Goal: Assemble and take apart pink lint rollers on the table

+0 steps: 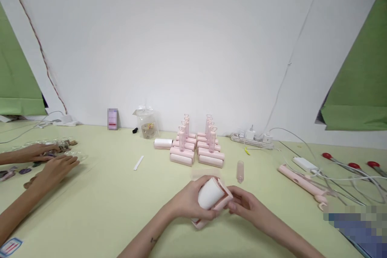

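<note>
My left hand (186, 198) is wrapped around a lint roller (211, 192), a white sticky roll seated in a pale pink casing, held tilted above the table. At the casing's right end, the bent fingers and thumb of my right hand (247, 204) grip its edge; the fingertips are partly hidden. Just beyond my hands lies a pink translucent handle (240, 171). Farther back, two rows of pink lint rollers (182, 155) stand with their handles upright. A separate white roll (163, 144) lies by the left row.
Another person's hands (59, 169) work among small items at the left. A white strip (139, 163) and a clear bag (147, 123) lie left of the rollers. On the right are a power strip (252, 141), cables, a pink stick-like device (302, 181) and red-ended tools (354, 165).
</note>
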A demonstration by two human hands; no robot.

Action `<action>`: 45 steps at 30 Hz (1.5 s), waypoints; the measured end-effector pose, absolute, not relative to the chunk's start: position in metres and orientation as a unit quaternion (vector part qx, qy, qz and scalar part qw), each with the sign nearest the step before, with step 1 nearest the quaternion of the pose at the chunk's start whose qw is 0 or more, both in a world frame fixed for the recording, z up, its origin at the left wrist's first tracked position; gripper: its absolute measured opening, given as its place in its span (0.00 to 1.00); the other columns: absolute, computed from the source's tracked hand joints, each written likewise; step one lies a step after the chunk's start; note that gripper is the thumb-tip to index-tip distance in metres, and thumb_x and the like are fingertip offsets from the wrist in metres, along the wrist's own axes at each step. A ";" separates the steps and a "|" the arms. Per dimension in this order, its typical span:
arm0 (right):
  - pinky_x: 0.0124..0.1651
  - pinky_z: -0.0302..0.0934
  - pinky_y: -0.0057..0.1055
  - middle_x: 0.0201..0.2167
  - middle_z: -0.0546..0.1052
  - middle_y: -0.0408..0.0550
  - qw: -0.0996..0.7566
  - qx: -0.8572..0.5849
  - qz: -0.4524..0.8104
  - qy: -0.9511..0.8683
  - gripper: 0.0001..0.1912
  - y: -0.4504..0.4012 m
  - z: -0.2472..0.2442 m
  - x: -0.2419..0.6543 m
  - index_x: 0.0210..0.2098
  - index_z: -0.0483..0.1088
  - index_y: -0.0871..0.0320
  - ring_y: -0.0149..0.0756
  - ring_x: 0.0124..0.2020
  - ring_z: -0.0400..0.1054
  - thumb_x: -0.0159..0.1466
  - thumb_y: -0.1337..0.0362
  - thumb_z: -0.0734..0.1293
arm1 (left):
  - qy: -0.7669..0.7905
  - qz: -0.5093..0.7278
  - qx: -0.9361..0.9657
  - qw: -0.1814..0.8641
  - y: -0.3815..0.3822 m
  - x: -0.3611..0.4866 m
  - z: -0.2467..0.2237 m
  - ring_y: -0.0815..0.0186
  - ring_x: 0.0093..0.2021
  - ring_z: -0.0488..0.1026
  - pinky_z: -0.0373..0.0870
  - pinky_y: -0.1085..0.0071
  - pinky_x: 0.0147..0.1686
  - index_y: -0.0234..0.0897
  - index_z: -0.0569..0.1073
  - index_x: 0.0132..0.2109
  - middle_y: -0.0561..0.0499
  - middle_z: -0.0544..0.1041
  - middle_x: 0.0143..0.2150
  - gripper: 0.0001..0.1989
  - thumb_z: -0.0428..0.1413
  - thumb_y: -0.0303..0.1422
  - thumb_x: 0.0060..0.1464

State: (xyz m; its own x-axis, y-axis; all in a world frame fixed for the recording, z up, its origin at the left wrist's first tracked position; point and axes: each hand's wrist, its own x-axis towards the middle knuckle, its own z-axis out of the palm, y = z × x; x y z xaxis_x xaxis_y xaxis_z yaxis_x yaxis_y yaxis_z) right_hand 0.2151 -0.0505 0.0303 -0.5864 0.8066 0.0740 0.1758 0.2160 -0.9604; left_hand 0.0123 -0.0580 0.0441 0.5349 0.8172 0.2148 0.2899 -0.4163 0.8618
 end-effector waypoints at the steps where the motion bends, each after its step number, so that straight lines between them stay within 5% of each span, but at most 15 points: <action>1: 0.41 0.60 0.34 0.36 0.73 0.48 0.324 -0.337 0.541 -0.699 0.17 -0.052 0.023 0.211 0.43 0.66 0.57 0.39 0.39 0.66 0.57 0.54 0.62 | 0.353 0.327 0.775 0.410 -0.058 0.014 0.042 0.62 0.42 0.67 0.65 0.71 0.37 0.45 0.61 0.52 0.53 0.69 0.46 0.31 0.57 0.28 0.37; 7: 0.39 0.62 0.35 0.29 0.73 0.47 0.401 -0.362 0.529 -0.654 0.15 -0.063 0.002 0.205 0.34 0.69 0.58 0.40 0.35 0.67 0.56 0.53 0.63 | 0.333 0.310 0.774 0.439 -0.059 0.021 0.032 0.64 0.39 0.67 0.64 0.72 0.36 0.41 0.65 0.47 0.53 0.70 0.41 0.23 0.57 0.31 0.40; 11: 0.42 0.62 0.33 0.35 0.74 0.48 0.443 -0.401 0.475 -0.646 0.16 -0.060 0.013 0.210 0.37 0.69 0.55 0.41 0.40 0.67 0.56 0.51 0.62 | 0.345 0.331 0.768 0.426 -0.055 0.016 0.031 0.60 0.48 0.63 0.59 0.65 0.48 0.45 0.50 0.59 0.50 0.65 0.51 0.42 0.61 0.35 0.38; 15: 0.42 0.61 0.31 0.43 0.72 0.48 0.483 -0.439 0.365 -0.664 0.19 -0.040 0.043 0.212 0.43 0.66 0.53 0.41 0.44 0.64 0.57 0.50 0.59 | 0.421 0.407 0.725 0.361 -0.034 0.003 0.017 0.58 0.55 0.54 0.49 0.62 0.55 0.41 0.41 0.61 0.44 0.57 0.55 0.50 0.62 0.40 0.37; 26: 0.33 0.57 0.28 0.36 0.74 0.44 0.245 -0.360 0.207 -0.876 0.16 -0.003 0.067 0.187 0.43 0.69 0.51 0.35 0.34 0.66 0.60 0.54 0.58 | 0.367 0.326 0.724 0.485 -0.015 -0.012 -0.016 0.62 0.47 0.61 0.57 0.67 0.48 0.39 0.59 0.50 0.50 0.65 0.46 0.30 0.61 0.34 0.39; 45: 0.32 0.58 0.28 0.31 0.71 0.46 0.228 -0.351 0.159 -0.894 0.18 -0.005 0.065 0.184 0.45 0.69 0.51 0.34 0.31 0.65 0.61 0.52 0.56 | 0.339 0.325 0.711 0.523 -0.013 -0.014 -0.011 0.62 0.49 0.59 0.55 0.67 0.50 0.39 0.60 0.50 0.50 0.64 0.49 0.31 0.63 0.33 0.37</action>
State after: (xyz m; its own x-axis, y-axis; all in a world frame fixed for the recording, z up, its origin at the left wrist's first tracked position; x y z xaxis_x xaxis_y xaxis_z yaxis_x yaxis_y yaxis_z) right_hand 0.1845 -0.0048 0.0648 -0.6505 0.6994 0.2960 0.5549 0.7038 -0.4435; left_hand -0.0140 -0.0127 -0.0113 0.5585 0.8226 0.1070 0.1430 -0.2226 0.9644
